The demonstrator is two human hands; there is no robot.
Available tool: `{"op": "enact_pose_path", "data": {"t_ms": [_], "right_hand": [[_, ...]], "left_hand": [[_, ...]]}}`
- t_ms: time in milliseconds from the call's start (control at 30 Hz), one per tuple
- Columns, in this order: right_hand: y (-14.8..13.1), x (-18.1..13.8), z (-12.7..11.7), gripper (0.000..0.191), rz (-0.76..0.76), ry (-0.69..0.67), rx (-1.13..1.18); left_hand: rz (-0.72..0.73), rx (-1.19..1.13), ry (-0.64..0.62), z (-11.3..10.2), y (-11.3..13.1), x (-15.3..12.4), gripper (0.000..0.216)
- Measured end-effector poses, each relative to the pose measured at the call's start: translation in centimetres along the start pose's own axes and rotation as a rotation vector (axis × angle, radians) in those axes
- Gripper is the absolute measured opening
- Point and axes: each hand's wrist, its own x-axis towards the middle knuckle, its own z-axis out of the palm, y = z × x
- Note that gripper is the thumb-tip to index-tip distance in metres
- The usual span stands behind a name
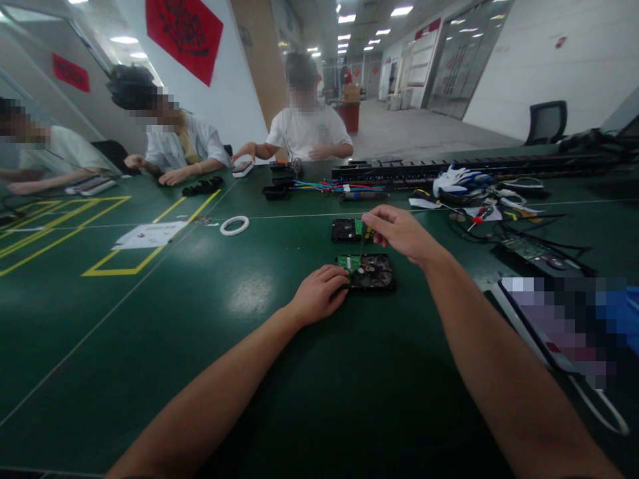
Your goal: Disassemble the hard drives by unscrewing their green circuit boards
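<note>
A black hard drive (378, 273) with a green circuit board lies flat on the table before me. My left hand (319, 294) grips its left end, fingers curled together over the edge, thumb mostly hidden. Above the drive, my right hand (397, 231) is closed around a screwdriver (368, 234) with a yellow and black handle, partly hidden by the fingers. Its thin shaft points down to the board; whether the tip sits in a screw is too small to tell. Just behind lies a second hard drive (344, 230), also with some green showing.
The green table (249, 379) bears a white tape roll (234, 225) and a paper sheet (150, 235) to the left. To the right are white gloves (462, 181), a red screwdriver (480, 217), cables, another circuit-board device (542, 256) and a tablet-like device (539, 326). Several people sit across.
</note>
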Motion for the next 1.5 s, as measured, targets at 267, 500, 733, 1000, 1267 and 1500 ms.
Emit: {"op": "enact_pose_path", "data": {"t_ms": [267, 500, 733, 1000, 1267, 1500], "right_hand": [[-0.04, 0.18, 0.29, 0.027, 0.048, 0.05, 0.035], [0.07, 0.3, 0.18, 0.021, -0.03, 0.038, 0.088], [0.16, 0.34, 0.86, 0.027, -0.01, 0.012, 0.141], [0.42, 0.32, 0.52, 0.025, -0.012, 0.035, 0.052], [0.06, 0.27, 0.42, 0.024, -0.04, 0.041, 0.032], [0.06, 0.23, 0.33, 0.025, -0.017, 0.021, 0.041]], "left_hand": [[-0.005, 0.0, -0.011, -0.13, 0.06, -0.02, 0.018], [-0.003, 0.007, -0.01, -0.03, -0.06, 0.0, 0.019], [-0.004, -0.002, -0.003, -0.02, 0.05, 0.04, 0.019], [-0.001, -0.005, -0.005, 0.04, -0.08, -0.05, 0.019], [-0.006, -0.002, -0.005, 0.13, -0.1, -0.07, 0.02], [-0.008, -0.018, 0.003, 0.04, -0.03, -0.05, 0.021]]}}
